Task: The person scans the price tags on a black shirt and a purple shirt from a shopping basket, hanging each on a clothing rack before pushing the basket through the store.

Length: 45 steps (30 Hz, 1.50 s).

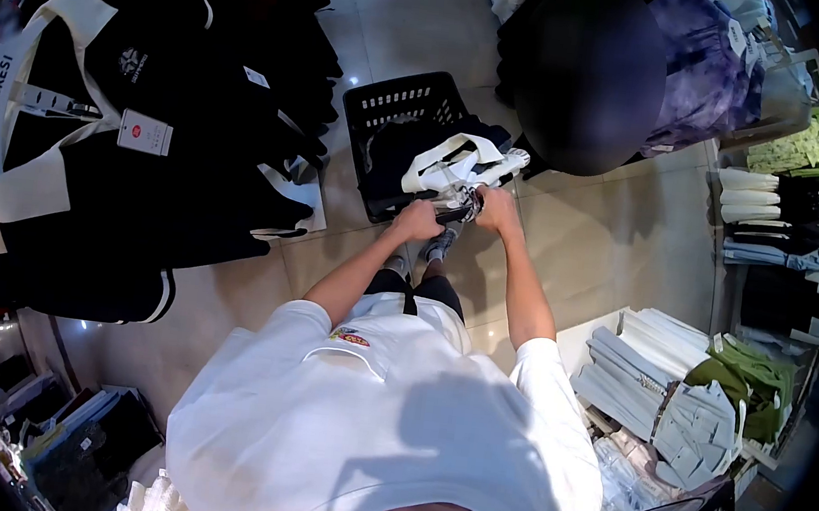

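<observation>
A black plastic basket (400, 105) with slotted walls is in front of my legs, at the upper middle of the head view. Inside it lie dark clothes (385, 153) and a garment with a white collar (454, 160), part of which hangs over the right side. My left hand (418, 220) is closed at the basket's near side, around what looks like its dark handle (453, 214). My right hand (499, 212) is closed on the other end of that dark bar, close to the white cloth. Its fingers are partly hidden.
Dark polo shirts (138, 177) with white collars and a tag hang at left. A dark round shape (593, 75) and purple tie-dye clothing (704, 67) are at upper right. Folded clothes (657, 371) are stacked at lower right. Tiled floor (621, 238) lies between.
</observation>
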Each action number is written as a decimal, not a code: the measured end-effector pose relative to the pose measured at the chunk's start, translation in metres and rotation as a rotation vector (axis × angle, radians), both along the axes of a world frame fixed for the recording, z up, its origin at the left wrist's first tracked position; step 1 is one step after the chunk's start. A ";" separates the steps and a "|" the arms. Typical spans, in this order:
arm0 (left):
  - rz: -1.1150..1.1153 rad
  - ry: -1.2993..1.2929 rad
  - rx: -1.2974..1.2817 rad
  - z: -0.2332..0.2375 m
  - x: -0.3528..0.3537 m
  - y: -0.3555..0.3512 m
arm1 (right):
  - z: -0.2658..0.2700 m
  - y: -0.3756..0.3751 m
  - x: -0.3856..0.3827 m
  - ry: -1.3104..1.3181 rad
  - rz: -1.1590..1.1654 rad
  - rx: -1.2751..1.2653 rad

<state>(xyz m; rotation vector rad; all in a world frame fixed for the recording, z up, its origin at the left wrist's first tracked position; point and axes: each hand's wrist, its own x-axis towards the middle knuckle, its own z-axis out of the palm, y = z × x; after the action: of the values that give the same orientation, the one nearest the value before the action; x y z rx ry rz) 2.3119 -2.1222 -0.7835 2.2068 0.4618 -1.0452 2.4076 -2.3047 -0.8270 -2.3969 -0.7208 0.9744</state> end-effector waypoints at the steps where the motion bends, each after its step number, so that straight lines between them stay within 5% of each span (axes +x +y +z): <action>1: 0.015 0.001 -0.009 -0.005 0.007 0.005 | -0.003 0.007 0.010 0.003 0.011 0.003; 20: 0.091 -0.095 0.384 -0.049 0.120 0.093 | -0.065 0.127 0.149 -0.009 0.129 0.115; 45: 0.040 -0.023 0.421 -0.110 0.209 0.240 | -0.107 0.259 0.208 0.105 -0.010 -0.110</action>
<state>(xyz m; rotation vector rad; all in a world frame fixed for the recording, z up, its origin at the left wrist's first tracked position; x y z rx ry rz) 2.5213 -1.8820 -0.8930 2.5582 0.7709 -0.9663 2.6154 -2.0461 -0.9336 -2.4186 -0.6319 1.1538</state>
